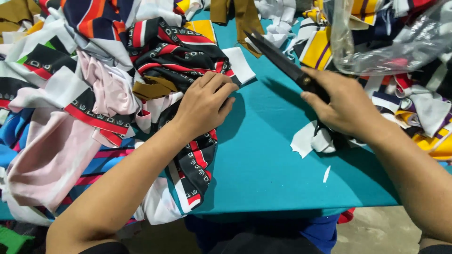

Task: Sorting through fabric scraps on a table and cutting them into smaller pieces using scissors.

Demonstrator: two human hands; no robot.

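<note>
Right now my left hand (203,104) lies flat, fingers together, pressing on a black cloth with red and white stripes (181,61); it grips nothing, only holds the cloth down on the teal table (263,160). That cloth runs from about 11 o'clock of the hand, under it, and down over the table's near edge at 6 o'clock. My right hand (346,107) is clenched around the handles of black scissors (282,62), whose blades point toward 10 o'clock above the table and look nearly closed. A heap of pink, white and striped cloth scraps (61,103) crowds the whole 9 o'clock side. At 1 o'clock of the right hand a clear plastic bag (386,37) hangs over yellow and purple striped pieces (318,47). White offcuts (310,140) lie touching the right hand at its 7 o'clock, with a small white sliver (326,174) farther down.
</note>
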